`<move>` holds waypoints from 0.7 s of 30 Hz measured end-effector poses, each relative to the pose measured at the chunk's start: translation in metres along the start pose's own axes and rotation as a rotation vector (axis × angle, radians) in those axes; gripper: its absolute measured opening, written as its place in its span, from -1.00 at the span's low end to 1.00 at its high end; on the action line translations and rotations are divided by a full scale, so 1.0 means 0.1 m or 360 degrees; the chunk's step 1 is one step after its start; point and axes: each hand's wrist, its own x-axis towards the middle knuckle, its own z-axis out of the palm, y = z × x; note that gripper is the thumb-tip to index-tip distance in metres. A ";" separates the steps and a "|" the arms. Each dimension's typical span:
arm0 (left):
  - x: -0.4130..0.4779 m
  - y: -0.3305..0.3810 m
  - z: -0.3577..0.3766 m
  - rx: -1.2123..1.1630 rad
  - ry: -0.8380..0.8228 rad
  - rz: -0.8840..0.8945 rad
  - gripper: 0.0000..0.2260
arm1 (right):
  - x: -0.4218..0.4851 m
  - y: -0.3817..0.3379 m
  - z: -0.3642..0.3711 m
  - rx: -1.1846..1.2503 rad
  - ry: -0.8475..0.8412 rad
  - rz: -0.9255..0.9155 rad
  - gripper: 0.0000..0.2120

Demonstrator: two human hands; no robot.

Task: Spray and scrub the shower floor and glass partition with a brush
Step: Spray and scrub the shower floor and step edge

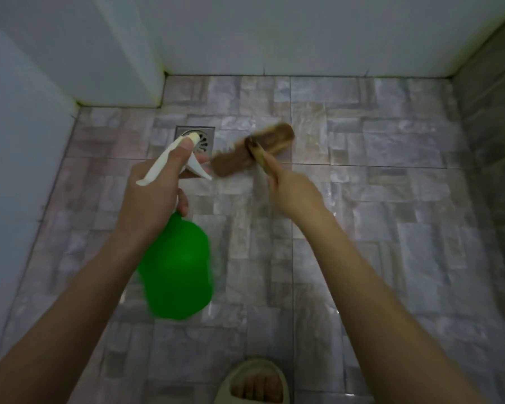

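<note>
My left hand grips the white trigger head of a green spray bottle, with the nozzle pointing away toward the drain and the thumb lying along the top. My right hand grips the wooden handle of a brown scrub brush. The brush head lies on the tiled shower floor just right of the drain and looks blurred. No glass partition is plainly visible.
A square metal floor drain sits partly behind the spray nozzle. White tiled walls close the floor at the back and left, with a boxed corner. A darker wall runs along the right. My sandalled foot stands at the bottom edge.
</note>
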 end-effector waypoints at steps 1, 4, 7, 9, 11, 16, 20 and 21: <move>-0.02 0.01 -0.05 -0.0033 0.0024 0.0015 -0.78 | 0.22 -0.07 0.00 0.0042 0.0020 -0.0043 -0.43; -0.07 0.01 -0.25 -0.0106 0.0127 0.0011 -0.79 | 0.02 -0.08 0.10 0.0016 -0.0002 0.0036 -0.42; -0.13 -0.03 -0.41 -0.0127 0.0197 -0.0018 -0.75 | -0.79 -0.10 0.24 0.0137 -0.0047 0.0130 -0.41; -0.16 -0.10 -0.45 -0.0100 0.0227 -0.0040 -0.75 | -0.61 -0.22 0.29 0.0095 0.0028 0.0081 -0.37; -0.19 -0.14 -0.48 -0.0053 0.0231 -0.0043 -0.79 | -0.05 -0.47 0.30 0.0031 0.0105 -0.0027 -0.37; -0.25 -0.15 -0.51 -0.0100 0.0288 -0.0063 -0.81 | 0.32 -0.62 0.19 -0.0092 -0.0075 -0.0176 -0.44; -0.29 -0.07 -0.40 -0.0159 0.0259 -0.0047 -0.79 | -0.94 -0.17 0.22 0.0006 -0.0178 0.0108 -0.42; -0.30 -0.04 -0.36 -0.0156 0.0250 -0.0048 -0.78 | -0.94 -0.16 0.23 0.0007 -0.0186 0.0103 -0.41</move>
